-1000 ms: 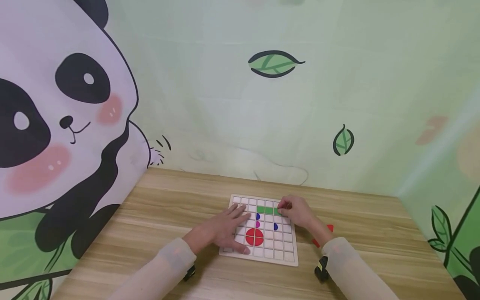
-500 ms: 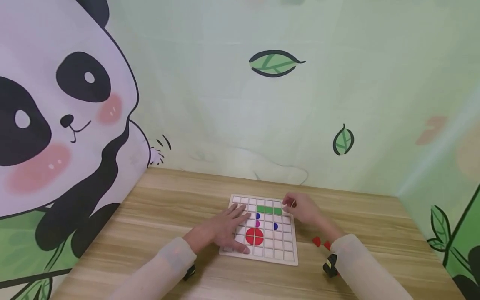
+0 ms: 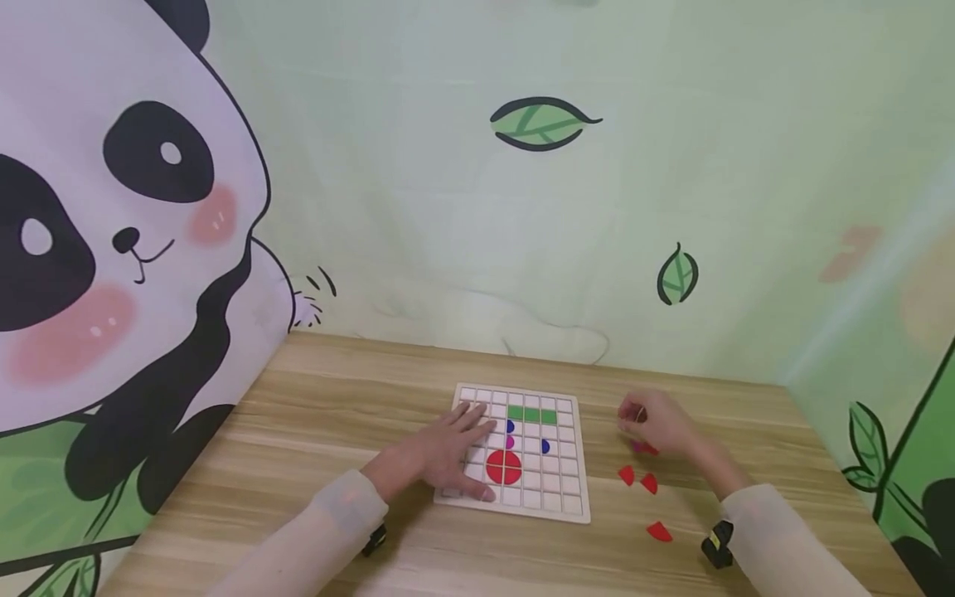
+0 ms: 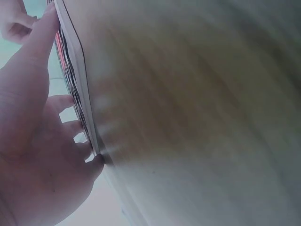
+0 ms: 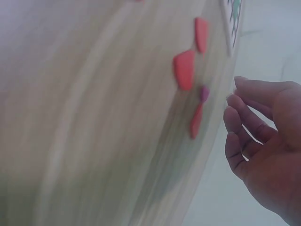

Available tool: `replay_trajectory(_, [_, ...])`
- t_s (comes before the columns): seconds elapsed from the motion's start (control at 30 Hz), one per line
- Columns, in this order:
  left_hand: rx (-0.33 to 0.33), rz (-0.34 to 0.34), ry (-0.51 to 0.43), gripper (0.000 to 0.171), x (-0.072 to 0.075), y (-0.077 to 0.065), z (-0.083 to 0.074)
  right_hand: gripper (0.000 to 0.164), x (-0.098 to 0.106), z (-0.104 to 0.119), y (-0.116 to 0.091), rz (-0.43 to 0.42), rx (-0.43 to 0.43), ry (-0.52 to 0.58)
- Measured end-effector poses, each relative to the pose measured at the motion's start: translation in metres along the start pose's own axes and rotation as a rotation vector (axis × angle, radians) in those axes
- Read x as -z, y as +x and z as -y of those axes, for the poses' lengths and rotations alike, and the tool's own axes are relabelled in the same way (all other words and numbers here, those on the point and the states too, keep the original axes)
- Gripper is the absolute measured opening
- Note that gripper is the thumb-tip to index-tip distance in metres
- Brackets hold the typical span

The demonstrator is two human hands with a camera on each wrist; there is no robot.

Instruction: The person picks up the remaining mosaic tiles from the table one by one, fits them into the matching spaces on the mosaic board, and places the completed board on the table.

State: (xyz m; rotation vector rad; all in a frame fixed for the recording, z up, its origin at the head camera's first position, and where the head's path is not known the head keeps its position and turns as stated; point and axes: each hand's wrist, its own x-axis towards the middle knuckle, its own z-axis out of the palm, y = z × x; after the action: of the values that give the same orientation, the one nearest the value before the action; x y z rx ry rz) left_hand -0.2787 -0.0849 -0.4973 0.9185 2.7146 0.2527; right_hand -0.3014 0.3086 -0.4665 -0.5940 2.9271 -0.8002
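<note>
My left hand (image 3: 455, 452) lies with fingers spread on the left part of a white gridded board (image 3: 555, 482). In the left wrist view its fingers reach along the board's edge (image 4: 81, 80). The board carries a row of green squares (image 3: 532, 414), blue half-discs (image 3: 545, 446), a magenta half-disc (image 3: 510, 442) and a red disc (image 3: 504, 468) of quarter pieces. Right of the board, my right hand (image 3: 660, 424) hovers with loosely bent fingers, nothing visible between them in the right wrist view. Below it lie a purple piece (image 5: 204, 93) and a red piece (image 5: 196, 121).
Loose red quarter pieces (image 3: 626, 475) lie on the wooden table (image 3: 358, 373) right of the board, one red piece (image 3: 660, 531) closer to me. A panda-printed backdrop (image 3: 418, 207) rises behind the table. Black wrist cameras (image 3: 718, 545) hang under both sleeves.
My right hand has left the green row at the board's upper right and moved right over the loose pieces, uncovering the board's corner. The left hand keeps its place.
</note>
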Motion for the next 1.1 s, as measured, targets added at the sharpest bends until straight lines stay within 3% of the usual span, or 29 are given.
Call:
replay_trajectory(0.4, [-0.002,0.003,0.007,0.117,0.002,-0.001,0.000,0.008,0.001,-0.007,-0.024,0.103,-0.029,-0.074])
replay_trajectory(0.83, [-0.013,-0.002,0.000,0.117,-0.001,0.000,0.001,0.010,-0.008,-0.013,-0.028,0.086,-0.090,-0.028])
replay_trajectory(1.1, [-0.023,-0.014,-0.011,0.116,-0.001,0.001,0.001,0.010,-0.007,-0.013,-0.030,0.084,-0.068,-0.023])
